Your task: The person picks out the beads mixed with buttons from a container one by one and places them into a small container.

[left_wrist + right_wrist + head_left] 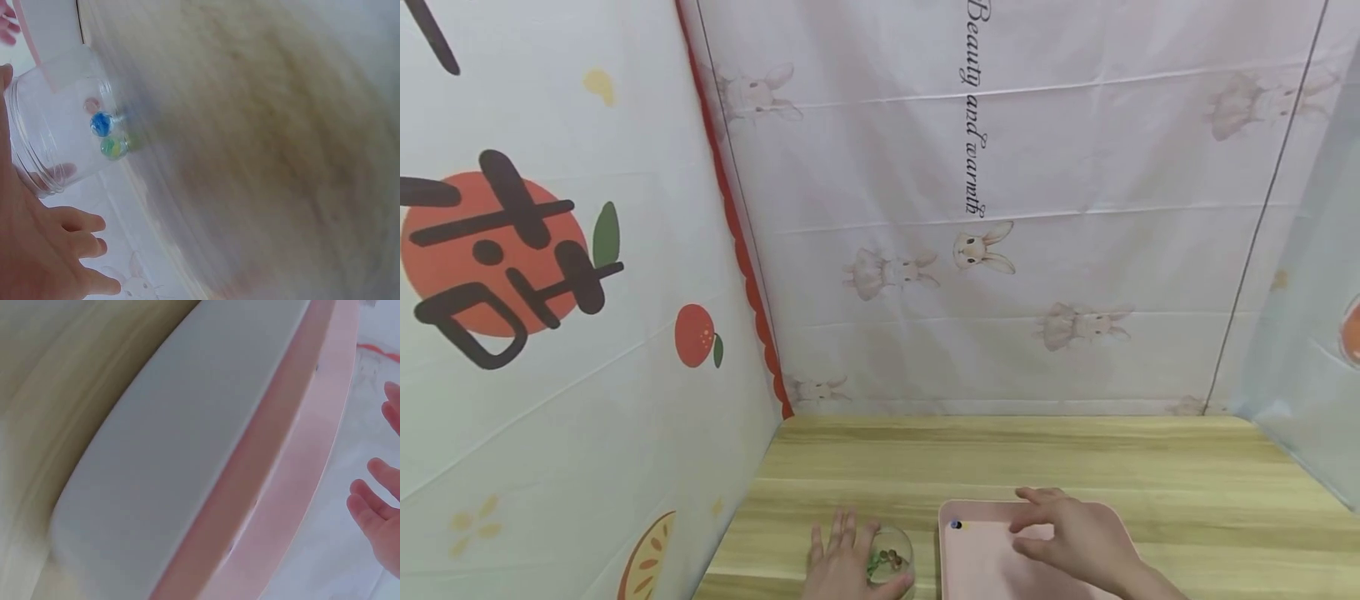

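My left hand (842, 562) holds a clear jar (56, 106) between its thumb and index finger, while its other fingers spread out beside it. Inside the jar lie several glass marbles, among them a blue marble (102, 124) and a green marble (111, 147) in the left wrist view. On the right, a pink tray (977, 562) with a raised rim sits on the table. Above that tray hovers my right hand (1078, 537), fingers loosely bent and apart, nothing between them. A small dark blue marble (956, 525) lies in the tray's far left corner.
The wood-grain table (1000, 454) runs back to a rabbit-printed curtain (887, 183). A fruit-printed sheet (625, 400) closes off the left side, and a pale sheet (1311, 400) hangs on the right. A narrow strip of table separates jar and tray.
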Action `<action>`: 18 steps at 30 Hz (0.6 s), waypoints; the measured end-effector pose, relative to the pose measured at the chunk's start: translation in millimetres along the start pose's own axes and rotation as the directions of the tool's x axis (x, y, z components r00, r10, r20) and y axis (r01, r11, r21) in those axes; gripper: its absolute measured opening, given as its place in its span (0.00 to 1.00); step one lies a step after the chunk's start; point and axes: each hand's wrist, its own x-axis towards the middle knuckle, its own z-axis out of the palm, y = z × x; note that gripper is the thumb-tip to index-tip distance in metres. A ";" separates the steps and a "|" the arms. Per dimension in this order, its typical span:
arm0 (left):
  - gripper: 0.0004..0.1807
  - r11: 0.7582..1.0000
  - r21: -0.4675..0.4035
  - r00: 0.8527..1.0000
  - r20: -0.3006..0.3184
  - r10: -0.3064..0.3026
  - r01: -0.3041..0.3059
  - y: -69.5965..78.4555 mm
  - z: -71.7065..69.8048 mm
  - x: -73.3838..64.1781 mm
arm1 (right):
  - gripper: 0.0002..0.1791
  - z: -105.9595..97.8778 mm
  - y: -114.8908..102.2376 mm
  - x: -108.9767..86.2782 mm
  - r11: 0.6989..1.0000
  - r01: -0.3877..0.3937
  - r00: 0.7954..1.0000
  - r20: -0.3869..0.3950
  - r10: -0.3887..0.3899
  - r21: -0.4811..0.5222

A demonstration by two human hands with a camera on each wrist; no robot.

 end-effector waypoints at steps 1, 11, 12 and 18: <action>0.52 1.000 -0.002 1.000 0.006 -0.003 0.003 -0.3 0.1 0.0 | 0.05 -3.1 4.2 -3.2 1.000 0.004 1.000 -0.007 -0.004 -0.028; 0.53 1.000 0.012 1.000 0.016 -0.010 0.010 0.8 -1.3 0.0 | 0.06 -20.2 32.7 -29.6 0.998 -0.033 0.992 0.123 0.026 0.060; 0.52 1.000 0.012 1.000 0.013 -0.010 0.010 1.0 -1.3 0.0 | 0.07 -20.6 34.5 -31.5 0.998 -0.028 0.992 0.121 0.021 0.058; 0.52 1.000 -0.001 1.000 0.008 -0.009 0.009 0.5 0.3 0.3 | 0.09 -24.5 42.8 -38.8 0.996 -0.034 0.989 0.144 0.021 0.088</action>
